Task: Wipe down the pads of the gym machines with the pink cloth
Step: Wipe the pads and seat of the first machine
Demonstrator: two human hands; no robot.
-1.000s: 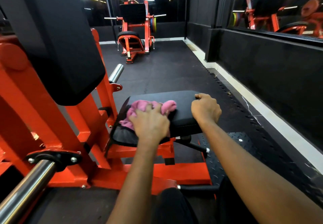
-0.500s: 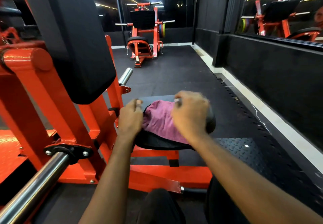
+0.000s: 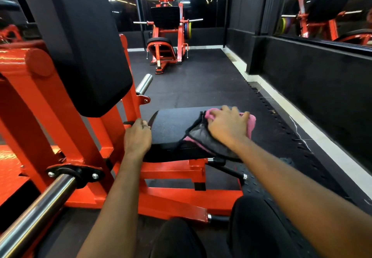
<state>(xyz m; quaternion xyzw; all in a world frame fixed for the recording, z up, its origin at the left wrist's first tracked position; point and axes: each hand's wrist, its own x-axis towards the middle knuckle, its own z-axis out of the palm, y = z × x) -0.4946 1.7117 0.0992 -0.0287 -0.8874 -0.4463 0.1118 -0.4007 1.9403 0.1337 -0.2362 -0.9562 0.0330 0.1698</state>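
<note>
Item, pink cloth (image 3: pixel 252 122): is lying on the far right part of the seat pad (image 3: pixel 173 125) of the near orange machine, pink face bunched at the far edge, a grey mesh-like face with dark edging trailing toward the pad's near edge. Right hand (image 3: pixel 227 126): is pressing palm-down on the cloth, fingers spread and fairly straight, not clenched. Left hand (image 3: pixel 137 138): is gripping the left edge of the seat pad, fingers curled over it just beside the orange frame (image 3: pixel 112 136), apparently bracing. Progress, as judged: the seat pad is being wiped, the cloth working its right end; whether the left part is already clean cannot be told, since the surface is showing no wet trace either way. Back pad (image 3: pixel 88 42): is standing tilted above and left of the seat, well apart from the cloth; it is looking like the next surface on this machine. Second machine (image 3: pixel 167 36): is standing far down the floor mat (image 3: pixel 201 84), its dark pads apparently waiting. Most of the task is probably remaining.
</note>
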